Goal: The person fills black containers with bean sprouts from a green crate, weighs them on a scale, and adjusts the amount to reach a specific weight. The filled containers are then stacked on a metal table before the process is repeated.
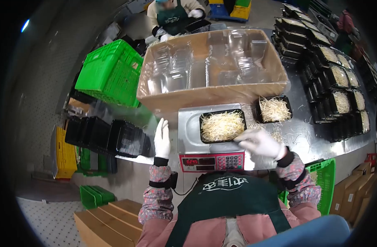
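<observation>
Weighing seems underway: the white-gloved right hand has fingers bent beside a black rectangular plastic sprout tray, grip unclear. Left hand: straight-fingered, empty. Portion-adjusting seems next.

Can't tell contact betw. R hand & sprout tray on scale. Can't read tiny keypad labels. Can't ID blue obj., cut by btm edge. Can't make out blurry pink-clad person, top R.

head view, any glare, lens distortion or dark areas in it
Head view: strong fisheye curve, edges fading to black; head view: glare on the clear plastic containers, plus a bright light at upper left; head view: sprouts on the scale look distinct, its digits glowing red.
</observation>
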`<act>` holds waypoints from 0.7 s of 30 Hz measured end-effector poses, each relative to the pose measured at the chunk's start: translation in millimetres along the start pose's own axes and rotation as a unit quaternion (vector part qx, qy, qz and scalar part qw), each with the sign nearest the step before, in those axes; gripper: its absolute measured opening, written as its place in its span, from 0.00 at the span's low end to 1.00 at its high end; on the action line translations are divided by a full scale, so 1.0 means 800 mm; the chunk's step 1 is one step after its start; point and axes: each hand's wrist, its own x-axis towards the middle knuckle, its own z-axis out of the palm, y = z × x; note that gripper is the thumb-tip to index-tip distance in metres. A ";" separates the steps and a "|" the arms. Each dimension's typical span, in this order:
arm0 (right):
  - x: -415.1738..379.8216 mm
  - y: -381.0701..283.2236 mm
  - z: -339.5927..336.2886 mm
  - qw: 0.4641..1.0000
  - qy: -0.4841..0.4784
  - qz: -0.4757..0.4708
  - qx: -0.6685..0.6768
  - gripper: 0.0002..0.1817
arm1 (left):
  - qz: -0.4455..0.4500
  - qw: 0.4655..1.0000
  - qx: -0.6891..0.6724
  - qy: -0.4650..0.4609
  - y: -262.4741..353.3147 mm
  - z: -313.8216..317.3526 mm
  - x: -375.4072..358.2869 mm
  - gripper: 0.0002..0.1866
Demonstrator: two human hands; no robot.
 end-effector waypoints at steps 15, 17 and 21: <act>-0.061 0.116 0.014 0.933 -0.104 -0.042 -0.341 0.14 | 0.012 0.995 0.093 -0.028 -0.058 -0.024 -0.054 0.28; -0.076 0.117 -0.014 0.916 -0.134 0.050 -0.375 0.15 | 0.017 0.988 0.140 -0.059 -0.046 -0.015 -0.061 0.33; -0.034 0.085 -0.019 0.945 0.219 0.026 -0.240 0.19 | 0.098 0.980 0.148 -0.091 -0.002 0.062 -0.043 0.37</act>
